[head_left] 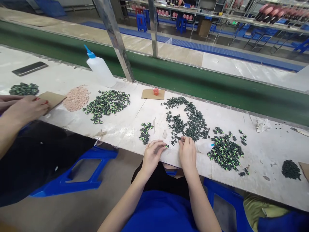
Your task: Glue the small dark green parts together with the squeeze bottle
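Small cup [156, 91] holds red contents; green-and-black piece [166, 146] sits pinched in left hand [152, 154]; right hand [187, 154] curls beside dark pile [194, 124], grip undeterminable.

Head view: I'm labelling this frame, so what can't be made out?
All in the head view:
Right hand: curled fingers hide whether it grips anything.
Dark green piece in the left hand: too small for detail, partly covered.
Brown card: cut off by the right edge.
Pink items, upper right: too small to identify.
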Demonstrator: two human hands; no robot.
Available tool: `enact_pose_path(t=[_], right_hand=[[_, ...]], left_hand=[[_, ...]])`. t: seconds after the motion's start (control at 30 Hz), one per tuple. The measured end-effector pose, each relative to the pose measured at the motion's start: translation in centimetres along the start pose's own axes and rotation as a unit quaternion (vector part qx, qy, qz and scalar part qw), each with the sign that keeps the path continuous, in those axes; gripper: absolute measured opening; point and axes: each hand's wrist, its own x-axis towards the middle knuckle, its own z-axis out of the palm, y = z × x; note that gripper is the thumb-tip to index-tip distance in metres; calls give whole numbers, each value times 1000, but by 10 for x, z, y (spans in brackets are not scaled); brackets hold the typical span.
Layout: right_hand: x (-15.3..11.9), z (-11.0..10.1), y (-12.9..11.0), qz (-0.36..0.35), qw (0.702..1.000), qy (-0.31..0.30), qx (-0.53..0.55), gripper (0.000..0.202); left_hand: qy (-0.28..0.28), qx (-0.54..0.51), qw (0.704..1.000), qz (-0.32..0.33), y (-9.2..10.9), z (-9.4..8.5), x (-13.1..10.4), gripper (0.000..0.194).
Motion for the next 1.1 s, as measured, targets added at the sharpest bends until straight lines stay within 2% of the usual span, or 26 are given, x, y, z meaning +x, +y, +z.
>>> enact_pose_path(t=[0.17, 0.23, 0.3, 0.43, 0.53, 0.67, 0.87, 1.1], right_hand=[[9, 2, 4, -6, 1000, -17, -14, 33], [10, 0, 3, -1, 1000, -13, 27, 36], [9, -7, 0, 13, 992, -21, 120, 33], [-2, -29, -9, 77, 944, -68, 315, 23], [-12, -40, -16, 97, 916, -79, 381, 20], [-20, -44, -20, 78, 909, -72, 402, 16], [-19, -46, -18, 50, 905, -73, 416, 14], [-19, -50, -16, 64, 891, -99, 439, 14]], left_hand=[[15, -16, 1000, 11, -2, 1, 1, 12], [12, -25, 999, 24, -1, 1, 2, 14], [7, -29, 999, 37, 2, 0, 3, 15], [-4, -24, 998, 52, 14, -2, 5, 16], [-6, -15, 998, 56, 25, -2, 6, 16], [-11, 6, 999, 52, 35, -2, 6, 14], [-27, 12, 998, 50, 38, -5, 2, 11], [-19, -19, 999, 37, 40, -3, -1, 10]])
